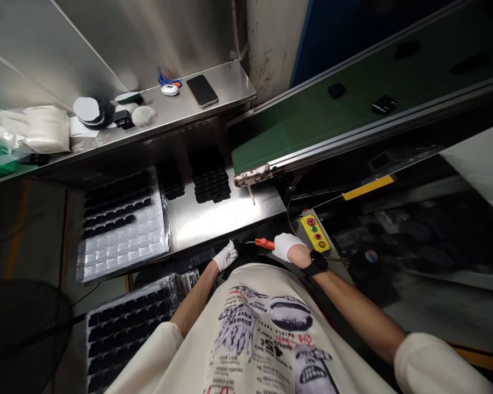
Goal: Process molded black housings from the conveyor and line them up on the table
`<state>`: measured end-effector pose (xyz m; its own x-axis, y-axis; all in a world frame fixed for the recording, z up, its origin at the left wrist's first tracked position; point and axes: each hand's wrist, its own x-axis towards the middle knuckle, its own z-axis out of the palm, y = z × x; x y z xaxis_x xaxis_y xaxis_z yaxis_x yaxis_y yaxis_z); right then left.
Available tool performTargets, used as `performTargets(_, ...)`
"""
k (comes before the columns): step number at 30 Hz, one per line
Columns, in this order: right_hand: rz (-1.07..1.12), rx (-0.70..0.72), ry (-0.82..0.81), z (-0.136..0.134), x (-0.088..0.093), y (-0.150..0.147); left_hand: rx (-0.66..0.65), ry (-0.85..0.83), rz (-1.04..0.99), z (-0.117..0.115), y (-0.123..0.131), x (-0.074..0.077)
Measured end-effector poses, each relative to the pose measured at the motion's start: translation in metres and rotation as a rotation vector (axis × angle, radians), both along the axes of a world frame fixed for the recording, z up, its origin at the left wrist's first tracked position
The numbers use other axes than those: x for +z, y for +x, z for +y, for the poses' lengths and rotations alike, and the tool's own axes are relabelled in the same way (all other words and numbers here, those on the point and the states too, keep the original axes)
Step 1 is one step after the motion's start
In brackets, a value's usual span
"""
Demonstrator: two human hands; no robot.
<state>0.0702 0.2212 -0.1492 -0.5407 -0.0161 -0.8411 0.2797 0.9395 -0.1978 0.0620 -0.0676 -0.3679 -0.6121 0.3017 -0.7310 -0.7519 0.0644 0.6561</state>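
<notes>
In front of my waist, my left hand [225, 256], in a white glove, is closed on a small black plastic part [236, 245]. My right hand [286, 246], gloved as well, grips an orange-handled tool [264, 243]. A thin metal shaft on the tool points left toward the black part; I cannot tell whether its tip touches it. Above my hands, rows of similar black parts [211, 183] lie on the steel table [197, 226]. To the left, a clear plastic tray [123, 253] holds several more rows of them.
A green conveyor belt [271, 134] carrying several black parts runs to the upper right. Its near corner overhangs the table. A yellow button box [314, 233] sits beside my right wrist. A phone [202, 91] lies on the shelf. Another filled tray [127, 323] is at lower left.
</notes>
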Motion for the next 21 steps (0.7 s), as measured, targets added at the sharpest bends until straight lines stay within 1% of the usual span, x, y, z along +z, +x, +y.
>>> performTargets(4,-0.012,0.023,0.022,-0.002,0.005,-0.005,-0.059,-0.012,0.095,0.002,-0.002,0.004)
performTargets(7,-0.03,0.065,0.03,-0.003,0.009,-0.011,-0.13,0.014,0.166,0.0,-0.008,0.01)
performTargets(10,-0.056,0.109,0.036,-0.005,0.009,-0.016,-0.196,0.05,0.187,-0.006,-0.012,0.017)
performTargets(13,-0.073,0.142,0.045,-0.007,0.006,-0.019,-0.216,0.074,0.173,-0.009,-0.012,0.021)
performTargets(15,-0.084,0.157,0.054,-0.008,0.004,-0.019,-0.196,0.082,0.154,-0.008,-0.01,0.021)
performTargets(17,-0.096,0.165,0.062,-0.009,0.004,-0.02,-0.149,0.077,0.127,-0.005,-0.007,0.018)
performTargets(21,-0.096,0.152,0.07,-0.007,0.009,-0.017,0.047,0.023,0.053,0.004,0.001,0.006)
